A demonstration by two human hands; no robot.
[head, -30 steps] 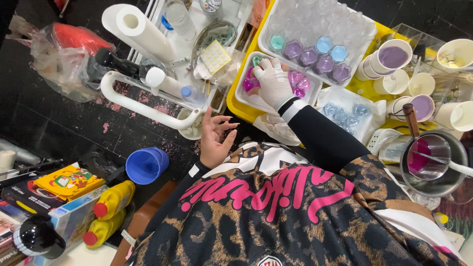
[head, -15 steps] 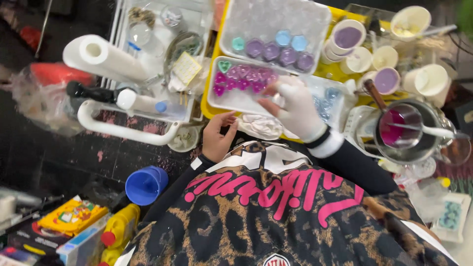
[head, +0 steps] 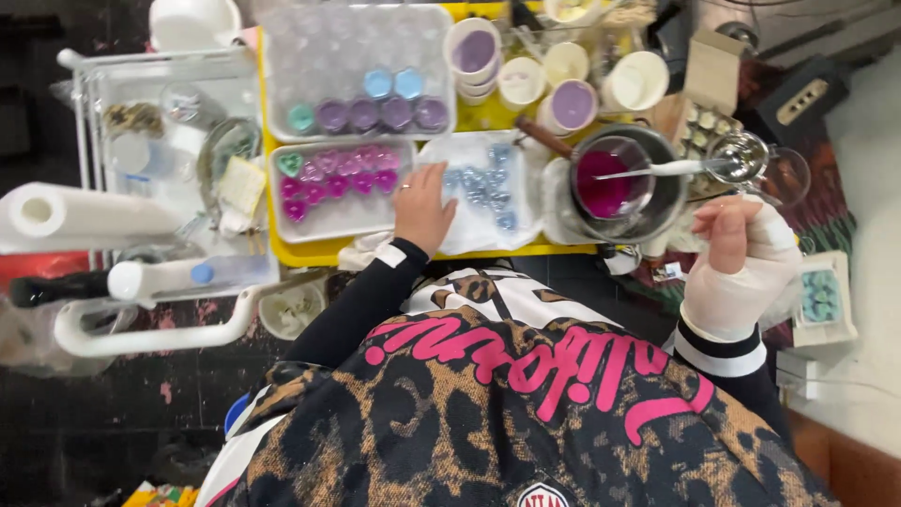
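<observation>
A person's bare left hand (head: pixel 424 208) rests flat and open, fingers spread, on the edge of a clear mould tray (head: pixel 483 192) that holds small blue-grey cast pieces, just beside a second clear tray (head: pixel 340 191) filled with pink heart shapes and one teal one. The right hand (head: pixel 741 258), wrapped in a pale glove or bandage, hangs loosely curled and holds nothing, near a metal pot (head: pixel 624 183) of magenta liquid with a spoon (head: pixel 671 169) laid across its rim. Both trays sit on a yellow tray (head: pixel 441 252) in front of the person. The work looks paused between pours, with the left hand steadying the mould; the next move would call for taking up the spoon without tipping the pot. A larger clear tray (head: pixel 357 70) behind carries purple, blue and teal rounds, and cups (head: pixel 572 101) of lilac liquid stand beside it. A paper towel roll (head: pixel 89 216) lies well apart at the left.
</observation>
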